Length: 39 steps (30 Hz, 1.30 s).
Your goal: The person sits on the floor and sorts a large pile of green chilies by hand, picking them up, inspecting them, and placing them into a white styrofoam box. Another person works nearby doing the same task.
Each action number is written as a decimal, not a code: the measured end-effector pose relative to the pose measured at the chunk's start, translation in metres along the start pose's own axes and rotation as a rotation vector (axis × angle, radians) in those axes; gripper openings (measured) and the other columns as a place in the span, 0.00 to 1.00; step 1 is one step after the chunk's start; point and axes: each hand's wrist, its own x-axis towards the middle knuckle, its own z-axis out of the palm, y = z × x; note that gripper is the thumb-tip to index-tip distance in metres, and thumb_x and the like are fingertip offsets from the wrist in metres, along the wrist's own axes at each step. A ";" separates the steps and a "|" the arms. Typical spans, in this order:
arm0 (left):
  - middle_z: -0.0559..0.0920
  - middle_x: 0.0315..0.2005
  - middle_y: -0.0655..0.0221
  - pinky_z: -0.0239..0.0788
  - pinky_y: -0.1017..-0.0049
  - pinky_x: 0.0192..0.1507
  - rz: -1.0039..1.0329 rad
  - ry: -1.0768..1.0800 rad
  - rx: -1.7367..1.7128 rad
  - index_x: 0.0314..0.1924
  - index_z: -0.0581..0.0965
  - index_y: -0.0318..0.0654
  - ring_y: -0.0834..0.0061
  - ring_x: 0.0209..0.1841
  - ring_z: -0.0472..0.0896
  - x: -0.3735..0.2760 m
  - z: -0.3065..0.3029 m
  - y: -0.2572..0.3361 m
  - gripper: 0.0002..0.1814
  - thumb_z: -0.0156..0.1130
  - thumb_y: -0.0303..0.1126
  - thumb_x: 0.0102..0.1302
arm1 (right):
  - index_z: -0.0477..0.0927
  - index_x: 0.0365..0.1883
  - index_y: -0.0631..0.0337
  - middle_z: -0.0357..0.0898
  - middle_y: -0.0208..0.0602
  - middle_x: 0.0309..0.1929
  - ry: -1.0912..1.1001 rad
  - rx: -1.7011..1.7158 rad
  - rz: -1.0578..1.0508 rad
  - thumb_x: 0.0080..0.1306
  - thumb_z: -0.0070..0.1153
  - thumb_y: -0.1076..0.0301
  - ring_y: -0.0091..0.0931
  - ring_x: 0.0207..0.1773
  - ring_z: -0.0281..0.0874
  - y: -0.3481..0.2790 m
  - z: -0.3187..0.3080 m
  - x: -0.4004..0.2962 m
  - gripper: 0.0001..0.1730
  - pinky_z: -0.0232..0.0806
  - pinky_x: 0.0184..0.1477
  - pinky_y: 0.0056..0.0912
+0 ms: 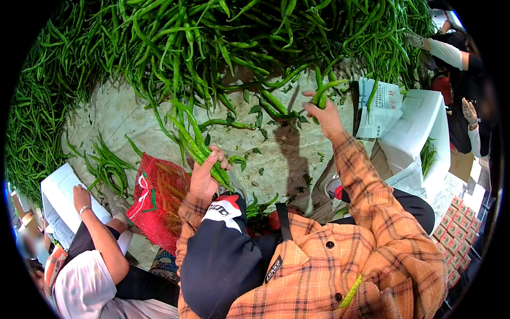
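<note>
Several long green chili peppers point(195, 141) are bunched in my left hand point(208, 171), with its thumb across their lower ends. My right hand point(324, 115) grips a couple of green peppers point(326, 88) beside the front edge of a large heap of green chili peppers point(239, 36). Between my hands, loose peppers and torn leaves point(259, 115) lie on a soiled pale sheet point(271, 163). Close to the left hand stands a red mesh bag point(159, 199) with peppers showing through its netting.
A white foam box point(414, 119) with newspaper point(380, 103) and peppers stands at right. Stacked small cartons point(458, 235) are at lower right. A person point(91, 255) sits at left by another white box point(71, 195). Patterned gloves point(470, 112) show on another person at far right.
</note>
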 end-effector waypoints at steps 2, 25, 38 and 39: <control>0.71 0.32 0.73 0.66 0.70 0.39 -0.004 -0.005 -0.009 0.43 0.72 0.43 0.75 0.33 0.71 0.001 0.003 0.000 0.07 0.58 0.31 0.67 | 0.75 0.48 0.63 0.74 0.32 0.34 -0.057 -0.396 -0.031 0.55 0.64 0.65 0.25 0.38 0.73 0.015 -0.007 0.019 0.23 0.69 0.38 0.31; 0.71 0.31 0.73 0.64 0.71 0.39 0.037 0.001 -0.021 0.44 0.72 0.43 0.76 0.33 0.69 -0.001 0.002 0.000 0.07 0.58 0.32 0.67 | 0.78 0.47 0.67 0.82 0.33 0.43 -0.275 0.190 0.428 0.60 0.63 0.68 0.23 0.41 0.75 0.039 -0.010 -0.007 0.18 0.67 0.48 0.29; 0.70 0.31 0.74 0.63 0.71 0.39 0.052 0.035 -0.066 0.43 0.72 0.43 0.77 0.32 0.69 -0.003 -0.007 -0.002 0.07 0.58 0.32 0.67 | 0.75 0.48 0.62 0.78 0.30 0.37 -0.321 0.273 0.297 0.62 0.60 0.65 0.22 0.40 0.75 0.054 -0.040 -0.024 0.17 0.68 0.46 0.30; 0.70 0.31 0.74 0.63 0.71 0.39 0.064 0.036 -0.075 0.43 0.72 0.43 0.77 0.32 0.69 -0.003 -0.010 0.001 0.07 0.58 0.32 0.67 | 0.75 0.46 0.62 0.78 0.30 0.37 -0.334 0.213 0.296 0.61 0.61 0.64 0.22 0.39 0.75 0.051 -0.037 -0.027 0.18 0.69 0.45 0.31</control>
